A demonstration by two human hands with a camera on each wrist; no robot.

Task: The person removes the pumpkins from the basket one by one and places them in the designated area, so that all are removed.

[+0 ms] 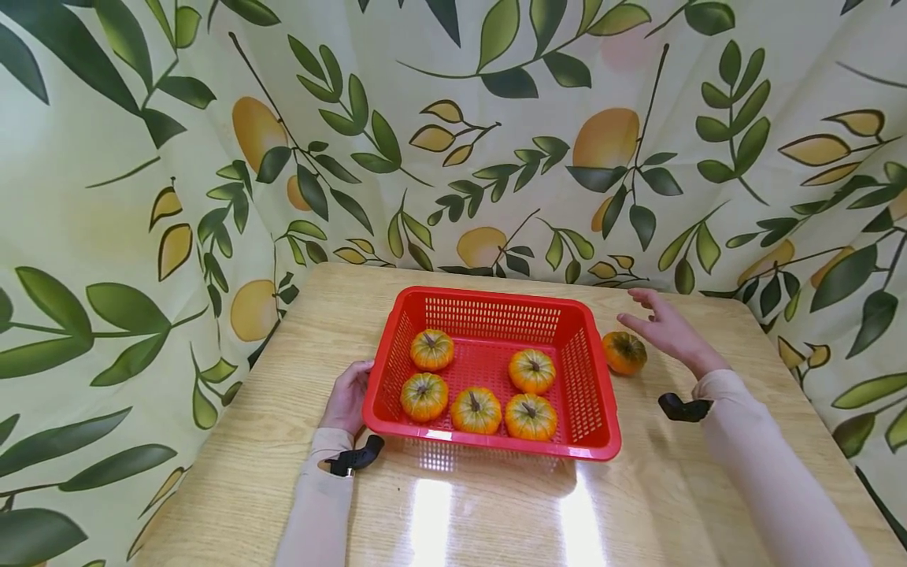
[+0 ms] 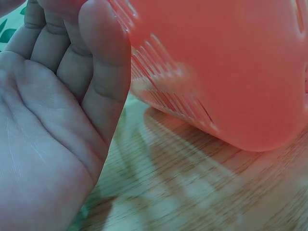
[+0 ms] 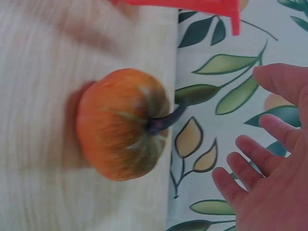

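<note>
A red plastic basket (image 1: 489, 451) with slotted walls stands in the middle of the table, with several small orange pumpkins (image 1: 475, 410) inside it. At its left side my left hand (image 1: 347, 398) holds the rim; in the left wrist view its fingers curl up against the red basket wall (image 2: 231, 72). One more pumpkin (image 1: 625, 353), orange with a darker greenish top, sits on the table just right of the basket. My right hand (image 1: 669, 331) is raised beside and above that pumpkin, fingers spread and holding nothing. The right wrist view shows the pumpkin (image 3: 122, 125) apart from the fingers, its dark stem visible.
The light wooden table (image 1: 283, 488) carries the basket and the single pumpkin. A leaf-and-fruit patterned cloth (image 1: 453, 142) hangs behind the table and along both sides. Black wrist mounts (image 1: 684, 407) sit on both forearms.
</note>
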